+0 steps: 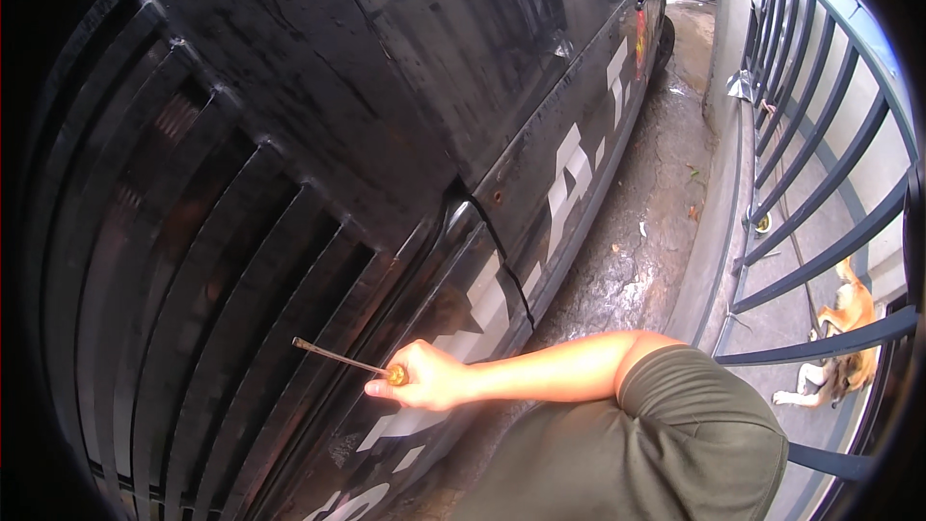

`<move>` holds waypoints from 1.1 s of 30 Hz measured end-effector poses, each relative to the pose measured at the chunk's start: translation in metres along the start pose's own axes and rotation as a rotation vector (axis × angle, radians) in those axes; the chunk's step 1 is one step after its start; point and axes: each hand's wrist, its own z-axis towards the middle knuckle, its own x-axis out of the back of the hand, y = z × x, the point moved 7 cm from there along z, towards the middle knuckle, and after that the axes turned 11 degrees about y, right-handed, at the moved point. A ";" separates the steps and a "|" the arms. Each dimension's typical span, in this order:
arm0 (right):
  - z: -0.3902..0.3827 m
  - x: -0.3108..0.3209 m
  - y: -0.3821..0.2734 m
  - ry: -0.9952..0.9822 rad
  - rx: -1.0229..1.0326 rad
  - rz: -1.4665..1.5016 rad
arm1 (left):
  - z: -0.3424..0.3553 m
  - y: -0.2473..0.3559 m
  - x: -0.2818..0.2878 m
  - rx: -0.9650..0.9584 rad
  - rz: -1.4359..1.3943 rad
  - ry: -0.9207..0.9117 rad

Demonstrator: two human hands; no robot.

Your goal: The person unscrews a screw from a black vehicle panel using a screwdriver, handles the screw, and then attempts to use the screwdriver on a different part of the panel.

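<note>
My right hand [424, 376] is closed around the amber handle of a screwdriver [338, 357]. Its long metal shaft points left, and the tip lies in front of the dark slats [217, 260]; whether it touches them I cannot tell. Most of the handle is hidden in my fist. Just behind the hand is the lower side of a black vehicle [434, 68], marked with pale grey shapes. My bare right forearm reaches across from the olive sleeve at lower right. My left hand is out of the picture.
A wet concrete strip [627, 251] runs between the vehicle and a low wall topped by a dark metal railing [820, 275]. Beyond the railing, a tan and white dog [849, 314] lies on the floor, near a small bowl [763, 223].
</note>
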 end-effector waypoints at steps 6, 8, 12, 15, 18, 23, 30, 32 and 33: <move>0.002 0.001 0.001 0.002 0.038 0.028 | -0.013 0.026 0.013 -0.100 -0.168 0.086; 0.003 0.000 0.001 0.012 0.038 0.048 | -0.015 0.027 0.013 -0.102 -0.203 0.089; 0.002 0.001 0.000 -0.001 0.026 0.044 | -0.008 0.026 0.013 -0.098 -0.124 0.117; 0.002 0.002 0.002 -0.021 0.034 0.014 | 0.005 0.046 0.020 -0.076 -0.035 0.071; 0.002 0.003 0.000 -0.046 0.036 -0.008 | 0.004 0.037 0.016 -0.027 -0.091 0.035; 0.003 -0.001 0.001 -0.063 0.021 0.011 | -0.013 0.011 0.006 0.185 -0.322 -0.005; 0.004 0.002 0.000 -0.059 -0.010 -0.016 | -0.010 -0.010 0.000 0.030 -0.030 -0.040; 0.004 0.002 0.001 -0.075 -0.022 -0.018 | -0.006 -0.014 -0.005 0.082 0.008 -0.121; 0.004 0.002 0.003 -0.074 -0.031 -0.015 | -0.005 -0.007 -0.003 0.084 0.010 -0.120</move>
